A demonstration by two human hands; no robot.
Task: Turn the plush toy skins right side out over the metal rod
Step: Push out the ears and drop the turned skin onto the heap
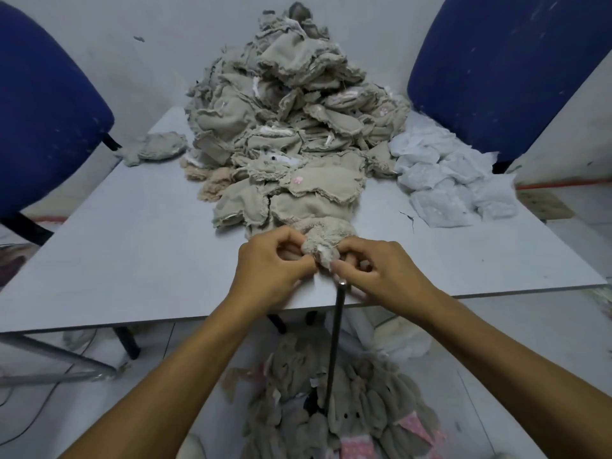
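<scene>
Pinching a beige plush toy skin (323,246) with left hand (270,271) and right hand (381,273) grips, just above the metal rod (335,339) tip, near the tabletop (139,253) edge.

Free room and obstacles, referred to the heap of grey skins (291,127). The heap fills the table (132,253) from its far edge to my hands. Left of the heap lies bare tabletop, broken only by one stray skin (159,148) near the far edge. Right of it, white fabric pieces (447,180) block the far corner; nearer me the surface is open. Blue chairs (43,120) flank both sides.
</scene>
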